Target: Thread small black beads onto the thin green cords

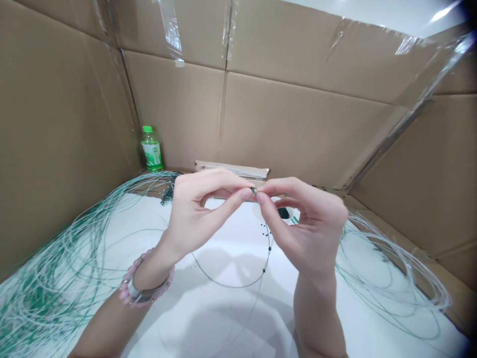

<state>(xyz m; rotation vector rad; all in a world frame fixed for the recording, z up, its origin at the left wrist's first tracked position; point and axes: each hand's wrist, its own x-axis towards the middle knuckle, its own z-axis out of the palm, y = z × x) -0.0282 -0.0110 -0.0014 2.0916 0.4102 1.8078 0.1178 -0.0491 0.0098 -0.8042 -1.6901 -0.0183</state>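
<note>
My left hand (201,214) and my right hand (309,219) meet at the fingertips near the middle of the view. Between them is a small dark green piece (254,190), pinched by thumb and forefinger on each side. A thin green cord (231,287) hangs below in a loop, with small dark beads (264,270) along its right side. Behind my right hand, partly hidden, a white dish (291,215) holds dark green material. Several tiny black beads (266,233) lie on the white surface (223,318) beside the cord.
Bundles of green and white cords (70,258) cover the left side. More loose coils (413,278) lie at the right. A green-capped bottle (152,151) stands at the back left. Cardboard walls (298,114) surround the surface, with a cardboard strip (231,169) at the back.
</note>
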